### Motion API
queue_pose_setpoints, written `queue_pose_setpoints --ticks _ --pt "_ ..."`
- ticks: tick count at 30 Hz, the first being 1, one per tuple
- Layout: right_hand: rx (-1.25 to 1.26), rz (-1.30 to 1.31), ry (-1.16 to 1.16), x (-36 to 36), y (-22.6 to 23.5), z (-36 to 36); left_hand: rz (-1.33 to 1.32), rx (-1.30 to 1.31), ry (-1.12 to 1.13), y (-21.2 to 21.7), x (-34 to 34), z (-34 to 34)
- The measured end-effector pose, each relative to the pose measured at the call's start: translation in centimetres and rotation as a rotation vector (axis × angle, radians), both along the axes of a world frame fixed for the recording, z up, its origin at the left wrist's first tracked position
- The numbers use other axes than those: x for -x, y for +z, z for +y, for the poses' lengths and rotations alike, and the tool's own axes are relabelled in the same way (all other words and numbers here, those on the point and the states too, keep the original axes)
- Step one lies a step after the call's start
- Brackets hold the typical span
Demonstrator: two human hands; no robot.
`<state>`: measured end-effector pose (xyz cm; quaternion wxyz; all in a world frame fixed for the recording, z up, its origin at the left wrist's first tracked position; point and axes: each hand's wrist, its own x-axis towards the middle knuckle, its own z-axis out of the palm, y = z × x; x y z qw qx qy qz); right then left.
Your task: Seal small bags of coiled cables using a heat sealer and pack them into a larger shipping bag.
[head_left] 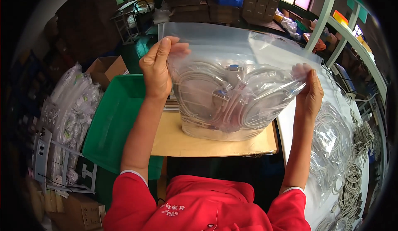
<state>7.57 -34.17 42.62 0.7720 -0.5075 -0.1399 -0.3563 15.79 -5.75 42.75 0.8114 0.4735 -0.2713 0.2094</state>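
Note:
Between my hands a large clear plastic bag [207,44] stands upright, its bottom resting on the yellow-brown work surface [174,142]. Coiled grey cables [199,75] with blue connectors [235,68] fill it. My left hand [159,63] pinches the bag's left side near the top, thumb outside and fingers behind the film. At the right side, my right hand [311,88] grips the film between thumb and fingers, somewhat lower. The plastic above the cables is stretched flat between both hands.
A green bin [112,119] sits at my left, with bagged goods [70,111] and an opened carton [107,69] beyond it. On the white table [290,127] at my right lie bagged cables [329,144] and loose coils [351,181]. A metal rack [325,15] rises far right.

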Motion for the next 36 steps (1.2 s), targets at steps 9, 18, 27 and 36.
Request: queue_pose_setpoints --ticks 9,18,27,36 --pt "0.123 -0.080 -0.287 1.1 -0.3 0.2 -0.039 0.059 -0.028 0.9 0.8 -0.6" --pt "-0.070 -0.069 -0.139 2.1 -0.2 0.8 -0.013 -0.045 0.021 0.1 1.6 -0.3" --pt "0.134 -0.187 -0.340 6.5 0.8 1.8 -0.255 -0.174 0.379 1.1 6.5 1.3" --pt "0.197 -0.343 -0.703 8.5 5.4 2.2 -0.072 -0.041 0.288 5.2 8.7 1.6"
